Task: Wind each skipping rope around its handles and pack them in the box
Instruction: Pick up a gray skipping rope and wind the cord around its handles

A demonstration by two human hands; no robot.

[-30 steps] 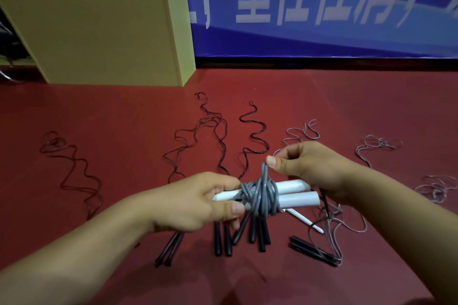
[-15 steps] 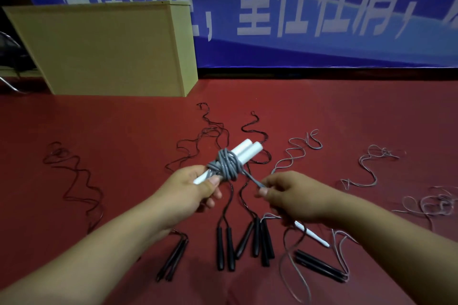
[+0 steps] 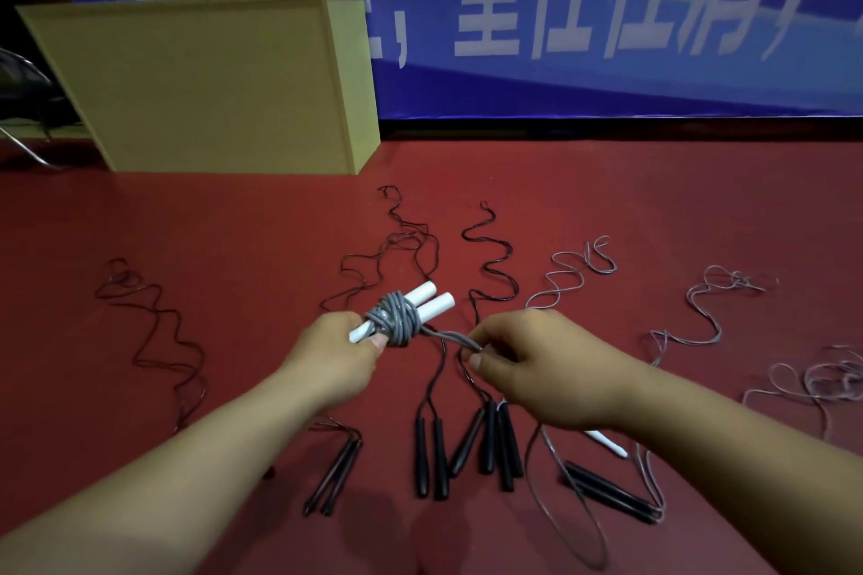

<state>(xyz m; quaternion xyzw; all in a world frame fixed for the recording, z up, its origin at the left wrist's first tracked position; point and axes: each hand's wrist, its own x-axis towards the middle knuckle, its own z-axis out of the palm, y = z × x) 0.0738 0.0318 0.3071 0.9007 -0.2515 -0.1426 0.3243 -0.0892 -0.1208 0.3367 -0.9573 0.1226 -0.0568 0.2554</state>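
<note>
My left hand [image 3: 334, 360] grips the near ends of two white handles [image 3: 432, 301] held side by side, pointing up and away to the right. A grey rope [image 3: 394, 322] is wound in a thick bundle round their middle. My right hand [image 3: 527, 364] pinches the rope's free end [image 3: 455, 338], drawn taut to the right of the bundle. The tan box [image 3: 210, 84] stands on the red floor at the back left, well beyond both hands.
Several unwound ropes lie on the red floor [image 3: 654, 201]: pairs of black handles [image 3: 432, 458] below my hands, one more pair [image 3: 607, 493] at the right, a loose white handle [image 3: 607, 441], and grey cords [image 3: 705, 308] trailing right. A blue banner [image 3: 607, 14] closes the back.
The handles swung from lying crosswise to pointing away to the upper right. My right hand dropped from above the bundle to its right side, pulling the rope end sideways.
</note>
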